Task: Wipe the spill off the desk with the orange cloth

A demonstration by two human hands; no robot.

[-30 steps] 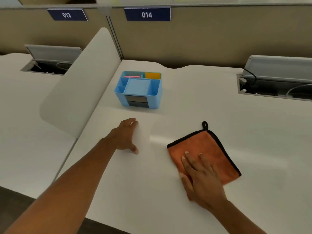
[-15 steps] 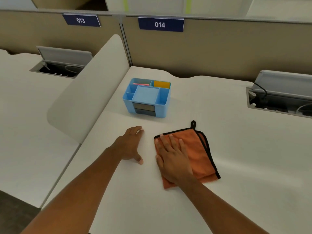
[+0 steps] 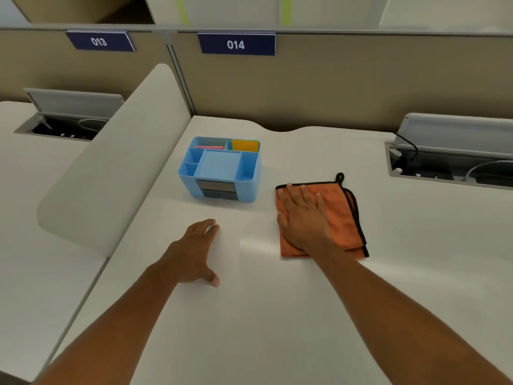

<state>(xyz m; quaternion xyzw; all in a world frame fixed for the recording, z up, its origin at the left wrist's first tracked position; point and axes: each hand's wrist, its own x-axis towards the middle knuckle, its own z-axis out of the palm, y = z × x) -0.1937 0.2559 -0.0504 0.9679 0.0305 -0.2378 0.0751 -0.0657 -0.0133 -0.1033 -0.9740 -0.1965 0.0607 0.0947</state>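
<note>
Two signs reading 013 and 014, right hand flat on orange cloth

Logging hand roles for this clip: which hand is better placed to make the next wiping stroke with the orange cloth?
The right hand. It lies flat, palm down, on the orange cloth, ready to push it. The left hand rests on the bare desk beside it, clear of the cloth.
</note>
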